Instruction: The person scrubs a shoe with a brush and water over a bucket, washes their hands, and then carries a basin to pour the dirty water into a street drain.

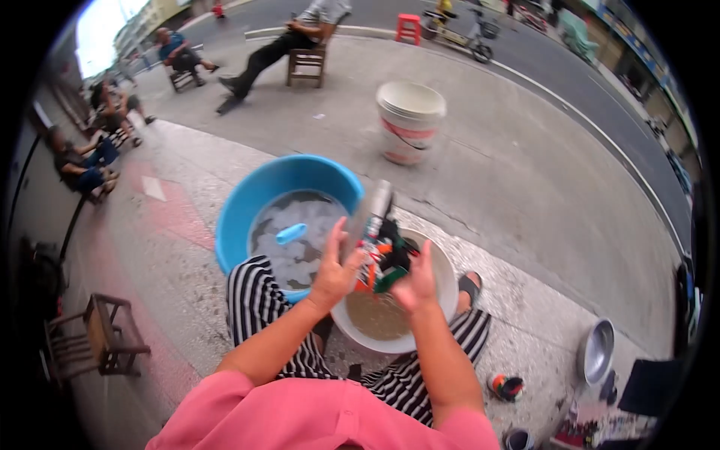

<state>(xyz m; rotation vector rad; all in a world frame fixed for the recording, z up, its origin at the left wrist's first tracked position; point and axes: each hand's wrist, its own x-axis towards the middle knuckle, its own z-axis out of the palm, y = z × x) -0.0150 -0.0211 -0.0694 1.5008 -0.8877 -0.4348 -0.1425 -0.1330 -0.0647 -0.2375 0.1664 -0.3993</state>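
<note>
Between my hands, over a white basin (448, 289), is a blurred shoe (381, 251). Its long grey side faces left, and its upper mixes black, orange, red, white and green. My left hand (335, 271) presses against its left side with the fingers pointing up. From the right and below, my right hand (417, 287) grips it, with part of the fingers hidden. Cloudy brownish water fills the bottom of the white basin. To the left stands a large blue tub (238, 206) with sudsy water, and a light blue brush-like object (292, 234) floats in it.
Stacked white buckets (411, 124) stand ahead. A small orange, black and green item (507, 387) and a metal bowl (596, 352) lie at right. A wooden chair (105, 334) is at left. Several people sit farther off, near a red stool (409, 28) and a scooter (465, 34).
</note>
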